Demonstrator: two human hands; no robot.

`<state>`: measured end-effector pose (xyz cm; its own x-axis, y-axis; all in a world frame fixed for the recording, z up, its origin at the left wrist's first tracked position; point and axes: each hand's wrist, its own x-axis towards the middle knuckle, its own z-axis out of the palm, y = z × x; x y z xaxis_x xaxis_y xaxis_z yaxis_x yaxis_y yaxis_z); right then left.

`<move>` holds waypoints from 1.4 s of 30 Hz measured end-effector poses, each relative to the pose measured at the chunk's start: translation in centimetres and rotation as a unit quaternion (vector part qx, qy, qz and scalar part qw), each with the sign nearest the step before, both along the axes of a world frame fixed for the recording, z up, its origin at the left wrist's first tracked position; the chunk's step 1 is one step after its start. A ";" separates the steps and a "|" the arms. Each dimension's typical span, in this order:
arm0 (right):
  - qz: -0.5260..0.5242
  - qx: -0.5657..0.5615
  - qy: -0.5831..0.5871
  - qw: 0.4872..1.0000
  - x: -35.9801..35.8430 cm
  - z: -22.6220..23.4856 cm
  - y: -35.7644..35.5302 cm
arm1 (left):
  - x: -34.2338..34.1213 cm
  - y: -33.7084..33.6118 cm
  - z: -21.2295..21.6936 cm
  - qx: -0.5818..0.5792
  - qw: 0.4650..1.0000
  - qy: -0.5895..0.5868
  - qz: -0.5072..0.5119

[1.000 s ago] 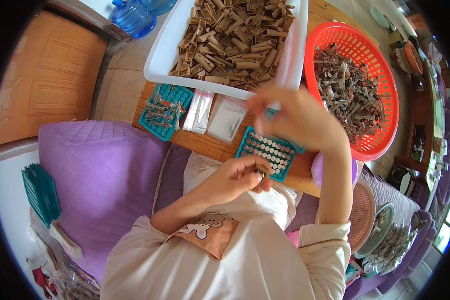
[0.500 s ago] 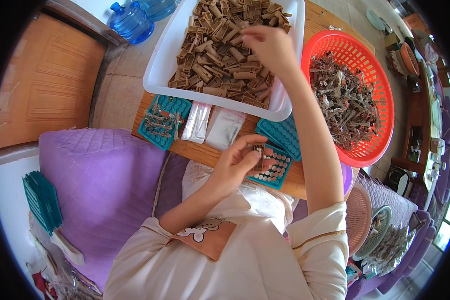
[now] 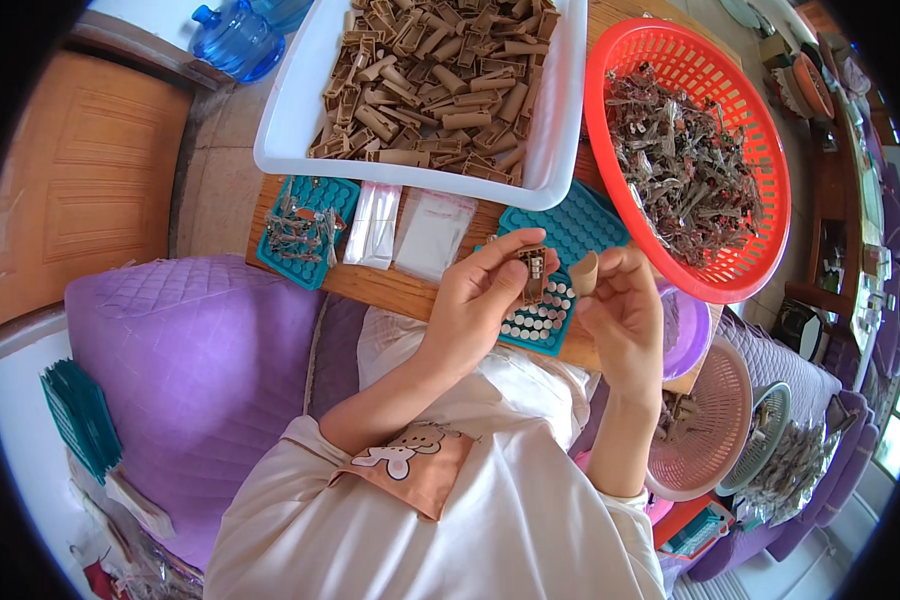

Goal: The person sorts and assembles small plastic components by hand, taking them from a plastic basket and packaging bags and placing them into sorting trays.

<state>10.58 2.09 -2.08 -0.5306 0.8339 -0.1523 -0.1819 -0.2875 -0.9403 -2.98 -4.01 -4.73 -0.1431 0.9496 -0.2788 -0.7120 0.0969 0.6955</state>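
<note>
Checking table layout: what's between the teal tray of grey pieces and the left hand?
Head view: narrow clear bags, then wider clear bags nearer the left hand, all lying on the wooden table.

Left hand point(image 3: 482, 296): on the near side of the white tub point(image 3: 560, 150), fingers curled, thumb bent inward, gripping. Right hand point(image 3: 627, 315): beyond the tub's near-right corner, thumb and fingertips pinched. Both forearms: bare, extended tubward.

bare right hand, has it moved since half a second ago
Yes: the bare right hand has moved down the picture, from over the white rectangular plastic tub to below its near right corner, now holding a tan curved piece.
</note>
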 end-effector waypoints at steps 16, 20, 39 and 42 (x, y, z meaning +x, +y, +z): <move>-0.202 0.034 -0.067 0.976 -1.9 -1.2 -5.1 | 1.8 -0.5 0.4 0.109 0.990 0.081 0.029; -0.199 0.067 -0.057 0.976 -1.8 -1.7 -5.2 | 2.6 -0.8 0.9 0.129 0.982 0.125 0.056; -0.116 0.392 -0.198 0.891 -2.1 -2.0 -4.9 | 3.0 0.1 0.9 0.205 0.964 0.164 0.030; -0.130 0.402 -0.203 0.883 -2.2 -2.4 -4.7 | 2.6 0.2 0.7 0.163 0.985 0.043 -0.030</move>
<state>8.35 -2.57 -4.44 -0.3426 0.8452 0.4103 0.2562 0.5042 -0.8247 -0.42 -3.83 -4.04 -0.0932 0.9943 0.0522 -0.6490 -0.1004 0.7541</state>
